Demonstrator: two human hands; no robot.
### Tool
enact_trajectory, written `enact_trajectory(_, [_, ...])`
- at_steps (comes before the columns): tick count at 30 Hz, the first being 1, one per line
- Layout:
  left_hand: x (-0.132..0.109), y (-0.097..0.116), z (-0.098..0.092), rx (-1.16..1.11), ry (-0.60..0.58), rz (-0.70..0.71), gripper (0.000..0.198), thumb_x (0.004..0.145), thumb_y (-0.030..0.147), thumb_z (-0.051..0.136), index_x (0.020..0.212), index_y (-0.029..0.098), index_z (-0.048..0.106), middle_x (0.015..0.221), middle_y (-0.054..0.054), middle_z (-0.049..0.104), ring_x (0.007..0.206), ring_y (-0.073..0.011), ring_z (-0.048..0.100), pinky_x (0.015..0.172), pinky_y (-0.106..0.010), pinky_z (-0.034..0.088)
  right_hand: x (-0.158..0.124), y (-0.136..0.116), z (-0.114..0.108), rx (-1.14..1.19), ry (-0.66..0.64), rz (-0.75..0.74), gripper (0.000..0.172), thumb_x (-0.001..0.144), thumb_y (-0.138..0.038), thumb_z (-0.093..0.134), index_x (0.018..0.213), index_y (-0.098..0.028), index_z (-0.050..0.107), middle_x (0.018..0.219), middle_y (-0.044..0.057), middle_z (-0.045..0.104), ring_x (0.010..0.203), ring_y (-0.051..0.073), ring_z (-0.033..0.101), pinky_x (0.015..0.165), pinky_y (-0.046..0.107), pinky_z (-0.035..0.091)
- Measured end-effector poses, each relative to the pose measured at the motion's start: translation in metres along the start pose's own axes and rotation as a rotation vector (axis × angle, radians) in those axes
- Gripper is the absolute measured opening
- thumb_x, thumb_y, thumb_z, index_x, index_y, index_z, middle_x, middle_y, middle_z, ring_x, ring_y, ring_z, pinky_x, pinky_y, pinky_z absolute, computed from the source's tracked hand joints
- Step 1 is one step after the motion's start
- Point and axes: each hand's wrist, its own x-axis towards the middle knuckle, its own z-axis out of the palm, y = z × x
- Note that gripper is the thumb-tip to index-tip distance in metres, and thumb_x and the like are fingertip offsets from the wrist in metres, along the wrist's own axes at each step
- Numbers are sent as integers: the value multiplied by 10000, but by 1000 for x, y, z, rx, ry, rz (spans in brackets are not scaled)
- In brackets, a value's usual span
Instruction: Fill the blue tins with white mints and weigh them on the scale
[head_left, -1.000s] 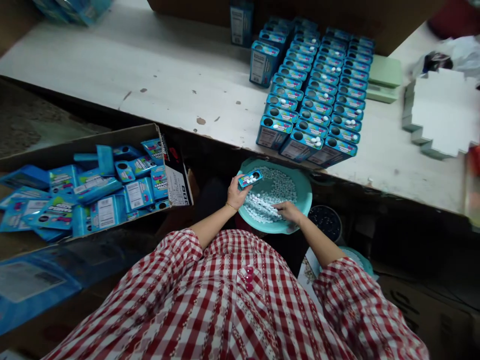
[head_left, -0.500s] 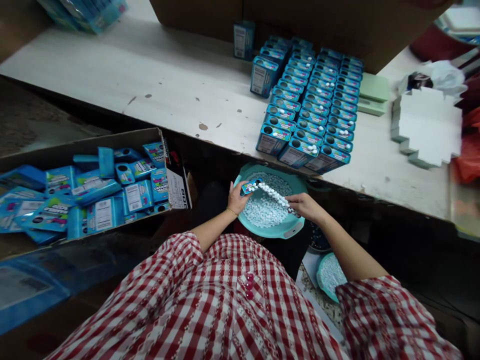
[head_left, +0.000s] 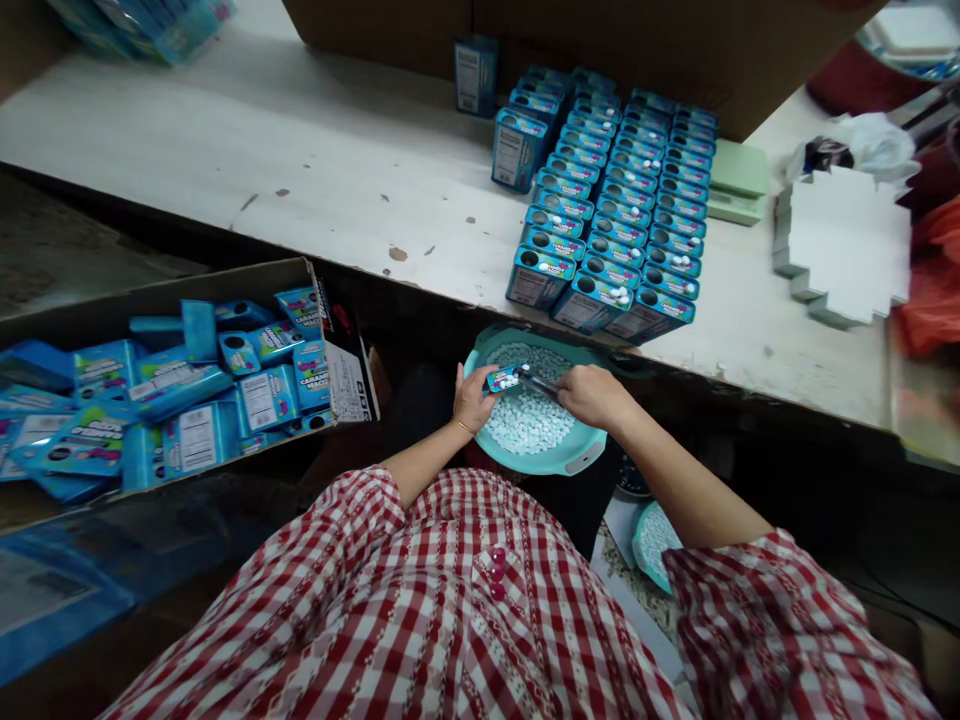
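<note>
My left hand point(head_left: 472, 398) grips a small blue candy box point(head_left: 502, 378) above a teal bowl point(head_left: 577, 456) heaped with white candies point(head_left: 525, 420). My right hand point(head_left: 592, 393) is closed on a dark narrow tool point(head_left: 538, 381) whose tip rests at the box's opening. Both hands hover over the bowl, just below the table's front edge.
Several rows of upright blue boxes point(head_left: 615, 210) stand on the worn white table point(head_left: 262, 160). At the left sits a cardboard carton point(head_left: 330, 350) of loose blue boxes. A white foam block point(head_left: 847, 240) and green pads point(head_left: 739, 180) lie to the right. A second teal bowl point(head_left: 651, 540) sits lower right.
My right hand scooped a row of white candies from the bowl onto the tool, raised it to the box in my left hand, and the candies have now left the tool.
</note>
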Motion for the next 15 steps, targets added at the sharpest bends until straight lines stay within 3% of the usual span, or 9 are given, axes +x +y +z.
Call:
enact_trajectory(2, [-1, 1, 0, -11, 0, 14, 302, 796, 309, 562, 1083, 220, 533, 1073, -76, 649, 1020, -231, 598, 1110, -528, 95, -14, 13, 5, 48, 32, 6, 293, 752, -193, 447, 851, -185, 723, 802, 105, 688, 799, 218, 612, 646, 259, 389])
enact_trajectory(4, [-2, 2, 0, -38, -13, 58, 308, 784, 263, 559, 1087, 208, 539, 1088, -81, 637, 1043, -235, 583, 1091, -492, 211, -26, 31, 17, 130, 62, 35, 331, 767, -196, 432, 948, -199, 709, 833, 86, 694, 821, 213, 615, 671, 256, 399])
enact_trajectory(6, [-2, 3, 0, -61, -29, 97, 319, 768, 224, 556, 1085, 186, 548, 1097, -95, 626, 1057, -243, 569, 1015, -432, 356, -29, 46, 39, 197, 88, 110, 374, 786, -202, 414, 1061, -208, 668, 904, 75, 695, 866, 213, 615, 705, 257, 412])
enact_trajectory(8, [-2, 5, -1, -68, -41, 101, 323, 758, 204, 557, 1080, 173, 556, 1094, -101, 622, 1059, -248, 564, 948, -398, 423, -21, 52, 69, 196, 88, 212, 396, 816, -212, 396, 1148, -211, 611, 988, 89, 681, 913, 224, 612, 738, 273, 423])
enact_trajectory(11, [0, 8, -4, -108, -33, 56, 325, 757, 220, 579, 1079, 185, 551, 1090, -89, 621, 1043, -237, 577, 932, -388, 441, 6, 40, 115, 92, -2, 278, 416, 852, -164, 345, 1231, -194, 515, 1065, 141, 646, 941, 244, 611, 754, 313, 432])
enact_trajectory(15, [3, 11, -10, -247, 13, -11, 348, 736, 263, 636, 1066, 200, 543, 1055, -78, 635, 976, -211, 614, 871, -347, 480, 39, 4, 156, 58, -98, 173, 419, 870, -99, 281, 1232, -162, 482, 1071, 168, 632, 991, 250, 592, 774, 325, 424])
